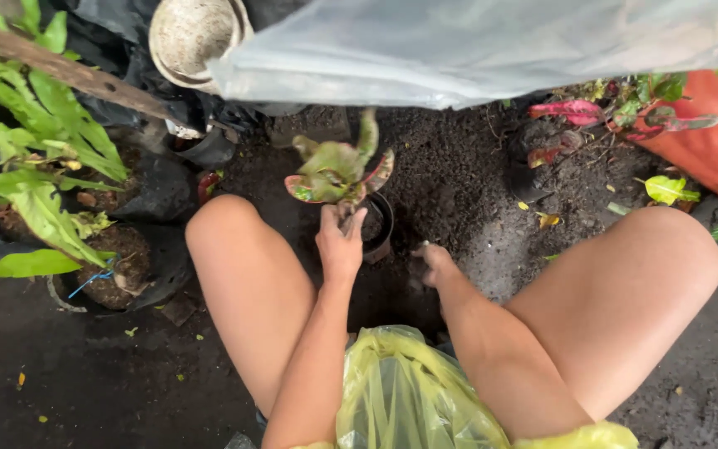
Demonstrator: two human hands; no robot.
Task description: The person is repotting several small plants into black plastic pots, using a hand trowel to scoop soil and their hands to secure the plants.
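My left hand point(341, 239) grips the stem of a small plant point(338, 169) with green and red leaves, holding it upright in a small black pot point(382, 237) between my knees. Dark soil sits inside the pot. My right hand point(434, 264) rests low on the loose dark soil point(459, 191) just right of the pot, fingers curled and dirty; whether it holds soil is hard to tell. A yellow plastic sheet point(400, 395) covers my lap.
Black grow bags with long green leafy plants point(39, 158) stand at the left. A round pale bowl point(193, 37) and a translucent plastic sheet point(492, 46) lie at the top. Red-leaved cuttings point(579, 112) and an orange container point(712, 137) sit at the right.
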